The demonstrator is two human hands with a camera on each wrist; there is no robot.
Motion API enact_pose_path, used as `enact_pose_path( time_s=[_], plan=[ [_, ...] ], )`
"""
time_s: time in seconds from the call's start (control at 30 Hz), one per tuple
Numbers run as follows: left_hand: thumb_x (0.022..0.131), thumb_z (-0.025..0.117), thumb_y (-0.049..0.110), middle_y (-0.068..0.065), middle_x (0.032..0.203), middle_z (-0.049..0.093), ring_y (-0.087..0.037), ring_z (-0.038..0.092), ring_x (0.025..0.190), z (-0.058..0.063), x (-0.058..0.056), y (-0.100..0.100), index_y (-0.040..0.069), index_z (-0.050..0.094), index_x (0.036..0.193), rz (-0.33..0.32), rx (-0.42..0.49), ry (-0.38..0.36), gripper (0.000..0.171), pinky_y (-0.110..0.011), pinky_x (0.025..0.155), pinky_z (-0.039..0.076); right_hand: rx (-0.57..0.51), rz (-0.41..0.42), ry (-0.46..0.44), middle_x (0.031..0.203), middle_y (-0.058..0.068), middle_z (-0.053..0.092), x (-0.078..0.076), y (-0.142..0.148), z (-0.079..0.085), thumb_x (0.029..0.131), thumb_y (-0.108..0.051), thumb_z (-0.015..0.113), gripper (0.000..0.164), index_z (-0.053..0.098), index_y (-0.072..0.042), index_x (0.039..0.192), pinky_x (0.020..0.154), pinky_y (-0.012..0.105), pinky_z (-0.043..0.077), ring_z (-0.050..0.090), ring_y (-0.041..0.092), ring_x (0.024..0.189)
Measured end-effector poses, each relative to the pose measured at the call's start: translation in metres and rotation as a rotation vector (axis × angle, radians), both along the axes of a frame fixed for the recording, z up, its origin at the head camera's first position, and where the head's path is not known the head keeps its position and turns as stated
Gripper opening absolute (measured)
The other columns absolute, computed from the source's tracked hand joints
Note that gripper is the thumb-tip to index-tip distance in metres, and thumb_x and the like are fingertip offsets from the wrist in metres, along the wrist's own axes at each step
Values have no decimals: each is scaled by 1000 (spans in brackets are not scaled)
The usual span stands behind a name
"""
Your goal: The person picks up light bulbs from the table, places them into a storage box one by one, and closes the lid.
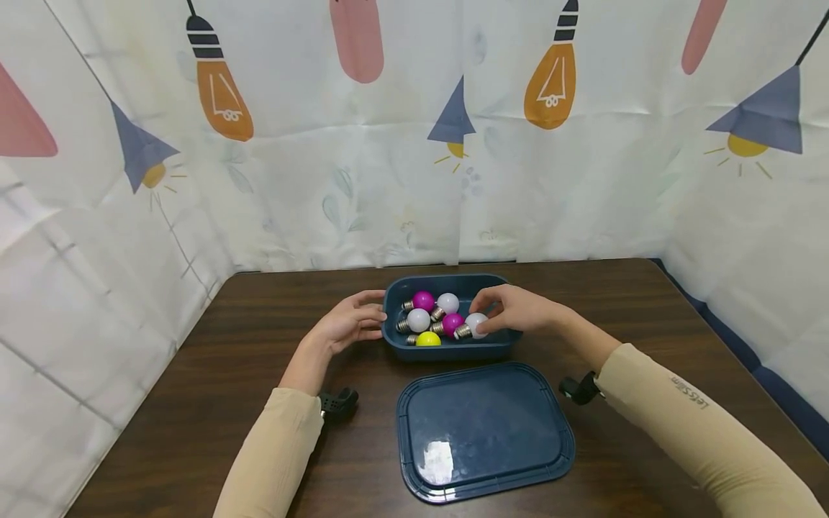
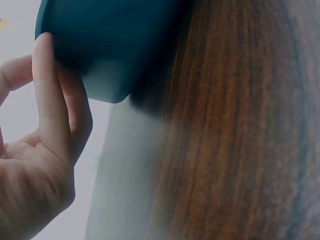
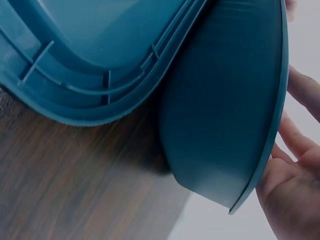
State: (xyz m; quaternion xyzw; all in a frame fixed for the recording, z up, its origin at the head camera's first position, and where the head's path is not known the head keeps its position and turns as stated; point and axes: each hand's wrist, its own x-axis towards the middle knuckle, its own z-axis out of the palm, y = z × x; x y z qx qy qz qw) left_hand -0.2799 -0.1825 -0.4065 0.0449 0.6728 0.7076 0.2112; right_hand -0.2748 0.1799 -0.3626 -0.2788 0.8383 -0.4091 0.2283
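Note:
A dark blue plastic container point(image 1: 456, 353) holds several light bulbs in white, magenta and yellow. Inside its right end, my right hand point(image 1: 514, 309) pinches a white light bulb point(image 1: 477, 323) between thumb and fingers; the bulb's metal base points left. My left hand point(image 1: 352, 321) touches the container's left end with its fingertips, the fingers relaxed. A magenta bulb point(image 1: 452, 324) lies just left of the pinched one, and a yellow bulb point(image 1: 428, 339) sits near the front wall. In the right wrist view the container wall point(image 3: 220, 110) hides the bulbs and the right fingertips.
A dark blue lid point(image 1: 486, 424) lies on the brown wooden table point(image 1: 194, 403), directly in front of the container. White printed cloth point(image 1: 401, 187) hangs behind the table and along both sides.

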Motion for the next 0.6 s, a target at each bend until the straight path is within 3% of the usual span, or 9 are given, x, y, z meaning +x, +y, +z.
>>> enact_pose_path(
  time_s=[0.6],
  plan=[
    [98, 59, -2, -28, 131, 58, -20, 69, 91, -1, 1, 2, 2, 36, 155, 20, -15, 45, 61, -30, 74, 62, 33, 21, 42, 109, 7, 65, -2, -12, -8, 93, -19, 79, 30, 65, -5, 115, 89, 38, 57, 70, 23, 96]
  ],
)
